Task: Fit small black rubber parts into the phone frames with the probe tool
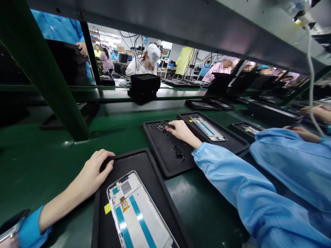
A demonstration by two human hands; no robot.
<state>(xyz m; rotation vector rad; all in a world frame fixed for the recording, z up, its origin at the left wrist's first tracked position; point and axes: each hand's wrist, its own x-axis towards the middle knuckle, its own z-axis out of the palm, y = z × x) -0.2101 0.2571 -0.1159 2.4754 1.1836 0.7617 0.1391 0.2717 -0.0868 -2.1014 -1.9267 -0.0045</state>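
My left hand (99,168) grips the upper left rim of a black tray (144,163), fingers curled over the edge. In that tray lies a silvery phone frame (137,210) with blue strips, a small orange flex piece and a yellow tab. My right hand (182,130) reaches over a second black tray (165,163), pinching a thin dark tool (167,124) that looks like tweezers. Its tip is close to a pile of tiny black parts (156,127). A smaller group of black pieces (178,152) lies nearer me in the same tray.
Another black tray (235,146) with a phone frame (209,128) stands beyond my right forearm. At the right are a co-worker's blue sleeve (292,165) and hand (305,133). A green post (57,82) rises at left; a shelf (165,26) crosses overhead. Black trays (144,84) are stacked behind.
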